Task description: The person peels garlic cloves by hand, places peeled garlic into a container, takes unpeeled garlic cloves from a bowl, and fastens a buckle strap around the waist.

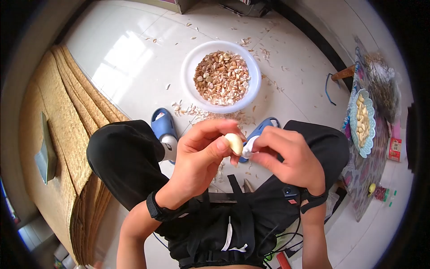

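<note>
Between the thumb and fingers of my left hand (199, 150) is a pale, peeled garlic clove (234, 143). Just to the right of the clove, my right hand (289, 154) is closed, thumb and fingertips together; whatever is in that pinch cannot be made out against the white behind it. Ahead of both hands, a white plastic basin (189, 74) on the floor holds many unpeeled garlic cloves (221, 76) and loose skins.
Garlic skins (192, 110) litter the tiles around the basin. At right, a light-blue scalloped dish (368, 145) of peeled cloves rests on a cloth-covered surface (376, 170). Woven mats (58, 134) lie at left. Blue slippers (163, 123) are on my feet.
</note>
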### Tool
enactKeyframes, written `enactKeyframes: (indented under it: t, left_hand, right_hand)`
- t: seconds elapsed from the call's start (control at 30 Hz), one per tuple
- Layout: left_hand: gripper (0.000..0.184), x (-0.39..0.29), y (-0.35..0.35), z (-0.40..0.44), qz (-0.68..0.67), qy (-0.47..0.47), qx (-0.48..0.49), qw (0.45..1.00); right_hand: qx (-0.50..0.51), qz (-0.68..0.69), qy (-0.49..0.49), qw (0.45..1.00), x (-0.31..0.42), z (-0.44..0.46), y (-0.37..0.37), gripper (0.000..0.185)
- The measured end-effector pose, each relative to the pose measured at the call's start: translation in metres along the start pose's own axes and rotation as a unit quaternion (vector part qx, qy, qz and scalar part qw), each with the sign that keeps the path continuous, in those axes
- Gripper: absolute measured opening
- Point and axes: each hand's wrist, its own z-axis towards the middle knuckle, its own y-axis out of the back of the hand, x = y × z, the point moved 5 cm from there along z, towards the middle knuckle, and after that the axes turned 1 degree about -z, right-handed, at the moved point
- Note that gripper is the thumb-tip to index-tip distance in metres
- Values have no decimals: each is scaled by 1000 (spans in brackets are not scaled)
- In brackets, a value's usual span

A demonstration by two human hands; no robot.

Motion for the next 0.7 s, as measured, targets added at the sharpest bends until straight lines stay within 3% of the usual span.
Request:
enactKeyframes:
  t: [0.07, 0.2, 0.33, 0.53, 0.7]
  left_hand:
    - [20, -3, 4, -4, 19, 7, -12, 1000]
    - [17, -2, 7, -8, 28, 9, -22, 999]
    - [13, -2, 8, -11, 12, 27, -34, 999]
    - [14, 1, 6, -11, 29, 42, -28, 998]
    - [15, 5, 6, -10, 18, 91, -43, 995]
  right_hand:
    - [-9, -2, -15, 1000, 2, -1, -6, 16]
    - [-108, 38, 67, 991, 13, -1, -8, 26]
    - [-125, -23, 140, 982, 20, 0, -16, 25]
    - [-113, -39, 154, 981, 15, -1, -12, 19]
    - [-125, 10, 101, 987, 14, 1, -12, 17]
